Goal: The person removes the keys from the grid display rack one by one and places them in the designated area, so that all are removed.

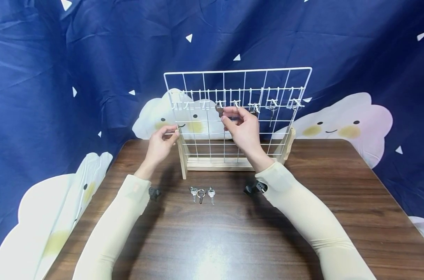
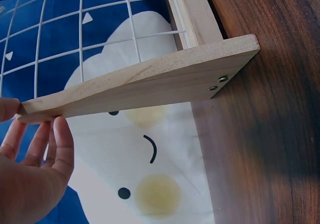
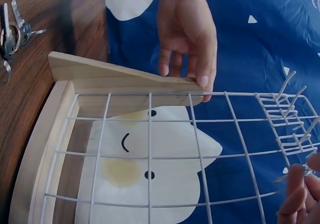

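A white wire grid rack [image 1: 224, 144] stands on wooden side legs with a row of hooks across its upper part. My left hand [image 1: 160, 144] pinches the upper end of the left wooden leg [image 2: 140, 84], thumb on one side and fingertips on the other. In front of the grid, my right hand [image 1: 246, 130] holds a dark key [image 1: 219, 111] between thumb and fingers, close below a middle hook [image 1: 220, 104]. Part of that key is hidden by the fingers. Keys on rings [image 1: 273, 111] hang from hooks at the right.
Before the rack, three keys [image 1: 201, 196] with rings lie in a row on the brown wooden table [image 1: 212, 233]. A wooden crossbar [image 1: 219, 165] joins the legs at the bottom. Behind hangs a blue curtain [image 1: 110, 58] with cloud faces.
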Motion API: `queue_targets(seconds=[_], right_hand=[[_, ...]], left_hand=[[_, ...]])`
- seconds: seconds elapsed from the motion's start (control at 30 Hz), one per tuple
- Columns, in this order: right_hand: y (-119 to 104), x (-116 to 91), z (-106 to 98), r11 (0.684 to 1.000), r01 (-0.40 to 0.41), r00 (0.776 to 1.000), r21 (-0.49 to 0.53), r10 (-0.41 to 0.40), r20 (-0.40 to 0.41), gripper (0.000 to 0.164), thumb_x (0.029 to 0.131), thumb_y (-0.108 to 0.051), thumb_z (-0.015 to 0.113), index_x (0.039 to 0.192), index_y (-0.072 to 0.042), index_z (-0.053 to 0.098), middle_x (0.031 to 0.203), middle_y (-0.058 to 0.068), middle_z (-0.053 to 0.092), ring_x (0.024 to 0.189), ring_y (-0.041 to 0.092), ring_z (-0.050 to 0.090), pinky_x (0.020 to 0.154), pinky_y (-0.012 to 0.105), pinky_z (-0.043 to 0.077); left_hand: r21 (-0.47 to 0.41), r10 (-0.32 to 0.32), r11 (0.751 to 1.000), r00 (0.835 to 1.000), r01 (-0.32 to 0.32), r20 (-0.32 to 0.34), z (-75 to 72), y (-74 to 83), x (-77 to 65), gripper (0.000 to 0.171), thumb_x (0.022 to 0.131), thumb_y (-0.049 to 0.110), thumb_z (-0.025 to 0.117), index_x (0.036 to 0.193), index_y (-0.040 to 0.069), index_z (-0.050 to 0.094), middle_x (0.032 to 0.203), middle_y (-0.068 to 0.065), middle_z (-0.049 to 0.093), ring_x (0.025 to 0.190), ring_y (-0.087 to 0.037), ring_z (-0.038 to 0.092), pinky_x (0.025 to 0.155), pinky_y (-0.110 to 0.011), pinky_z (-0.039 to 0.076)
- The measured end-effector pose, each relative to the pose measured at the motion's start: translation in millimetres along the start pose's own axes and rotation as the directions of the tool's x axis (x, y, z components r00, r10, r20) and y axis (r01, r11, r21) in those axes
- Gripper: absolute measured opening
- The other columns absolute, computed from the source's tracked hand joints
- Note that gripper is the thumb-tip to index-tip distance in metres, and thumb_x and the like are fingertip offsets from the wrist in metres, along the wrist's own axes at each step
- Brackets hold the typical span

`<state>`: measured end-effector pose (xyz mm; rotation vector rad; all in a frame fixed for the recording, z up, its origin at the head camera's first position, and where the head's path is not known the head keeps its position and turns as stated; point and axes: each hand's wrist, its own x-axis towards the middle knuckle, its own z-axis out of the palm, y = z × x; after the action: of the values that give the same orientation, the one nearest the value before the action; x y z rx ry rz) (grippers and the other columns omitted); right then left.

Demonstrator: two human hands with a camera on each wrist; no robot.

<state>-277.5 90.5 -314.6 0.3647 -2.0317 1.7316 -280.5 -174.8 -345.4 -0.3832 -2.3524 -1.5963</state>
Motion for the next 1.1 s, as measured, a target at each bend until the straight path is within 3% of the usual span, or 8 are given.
queue_targets(seconds=[0.13, 0.2, 0.33, 0.43, 0.57, 0.77, 0.97, 1.1], right_hand=[[3.5, 1.0, 1.9, 0.999, 0.007, 1.0, -0.048, -0.007, -0.009, 0.027, 0.089, -0.013, 0.074, 0.115, -0.009, 0.072, 0.11, 0.013, 0.075, 0.068, 0.026, 0.07, 0.051, 0.014, 0.052], [3.9, 0.7, 2.7, 0.998, 0.015, 1.0, -0.063, -0.016, -0.01, 0.026, 0.089, -0.014, 0.073, 0.115, -0.01, 0.072, 0.11, 0.011, 0.075, 0.07, 0.029, 0.07, 0.05, 0.015, 0.051], [2.2, 0.4, 4.9, 0.997, 0.034, 0.999, -0.075, -0.036, -0.015, 0.025, 0.088, -0.016, 0.073, 0.113, -0.012, 0.073, 0.107, 0.008, 0.076, 0.062, 0.013, 0.069, 0.047, 0.017, 0.049], [0.1, 1.4, 8.1, 0.998, 0.035, 0.999, -0.047, -0.035, -0.019, 0.025, 0.088, -0.017, 0.073, 0.112, -0.011, 0.073, 0.105, 0.011, 0.077, 0.058, 0.002, 0.065, 0.048, 0.017, 0.052], [0.0, 4.7, 12.7, 1.0, 0.031, 0.999, -0.005, -0.031, -0.033, 0.024, 0.09, -0.017, 0.073, 0.111, -0.007, 0.073, 0.099, 0.015, 0.077, 0.058, 0.006, 0.066, 0.052, 0.017, 0.055], [-0.2, 7.6, 16.3, 1.0, -0.001, 0.997, 0.016, 0.003, -0.073, 0.02, 0.09, -0.02, 0.074, 0.104, -0.005, 0.074, 0.085, 0.011, 0.076, 0.055, 0.008, 0.065, 0.05, 0.018, 0.054], [-1.2, 7.8, 15.5, 0.999, -0.025, 0.997, 0.034, 0.028, -0.068, 0.021, 0.09, -0.019, 0.075, 0.103, -0.003, 0.073, 0.087, 0.018, 0.076, 0.053, 0.005, 0.062, 0.048, 0.016, 0.051], [-2.3, 8.3, 15.0, 0.999, -0.016, 0.998, 0.029, 0.017, -0.054, 0.022, 0.089, -0.02, 0.076, 0.104, -0.003, 0.074, 0.09, 0.021, 0.076, 0.053, 0.005, 0.062, 0.048, 0.015, 0.05]], left_hand=[[0.006, 0.0, 1.0, 1.0, 0.0, -0.002, -0.1, -0.3, 0.0, 0.033, 0.095, 0.006, 0.065, 0.124, -0.009, 0.062, 0.122, -0.029, 0.067, 0.1, -0.044, 0.068, 0.08, -0.038, 0.065], [0.004, -0.002, 1.0, 1.0, 0.002, -0.001, 0.2, -0.7, 0.1, 0.033, 0.095, 0.006, 0.065, 0.125, -0.009, 0.061, 0.122, -0.029, 0.066, 0.1, -0.042, 0.069, 0.08, -0.038, 0.065], [-0.005, -0.001, 1.0, 1.0, 0.001, 0.0, 0.5, -0.3, 0.0, 0.033, 0.095, 0.006, 0.065, 0.125, -0.009, 0.061, 0.123, -0.03, 0.066, 0.098, -0.04, 0.069, 0.086, -0.054, 0.061], [0.0, 0.003, 1.0, 1.0, -0.003, -0.002, 0.8, 0.2, -0.2, 0.032, 0.095, 0.006, 0.064, 0.124, -0.008, 0.062, 0.123, -0.03, 0.066, 0.098, -0.04, 0.069, 0.087, -0.056, 0.06], [0.009, 0.008, 1.0, 1.0, -0.008, -0.005, 1.2, 0.0, -0.5, 0.032, 0.095, 0.006, 0.064, 0.124, -0.009, 0.062, 0.124, -0.029, 0.066, 0.1, -0.042, 0.068, 0.087, -0.055, 0.061], [-0.019, 0.006, 1.0, 1.0, -0.006, 0.0, 1.2, 0.4, -0.2, 0.032, 0.095, 0.004, 0.064, 0.124, -0.01, 0.061, 0.125, -0.03, 0.065, 0.102, -0.047, 0.067, 0.089, -0.061, 0.058], [-0.014, -0.001, 1.0, 1.0, 0.002, 0.003, 0.4, -0.1, 0.0, 0.032, 0.095, 0.006, 0.064, 0.124, -0.009, 0.062, 0.124, -0.03, 0.065, 0.102, -0.046, 0.068, 0.088, -0.058, 0.06], [-0.009, -0.006, 1.0, 1.0, 0.006, 0.003, -0.1, -0.6, 0.0, 0.033, 0.095, 0.007, 0.065, 0.124, -0.009, 0.062, 0.124, -0.028, 0.066, 0.102, -0.044, 0.068, 0.084, -0.045, 0.064]])
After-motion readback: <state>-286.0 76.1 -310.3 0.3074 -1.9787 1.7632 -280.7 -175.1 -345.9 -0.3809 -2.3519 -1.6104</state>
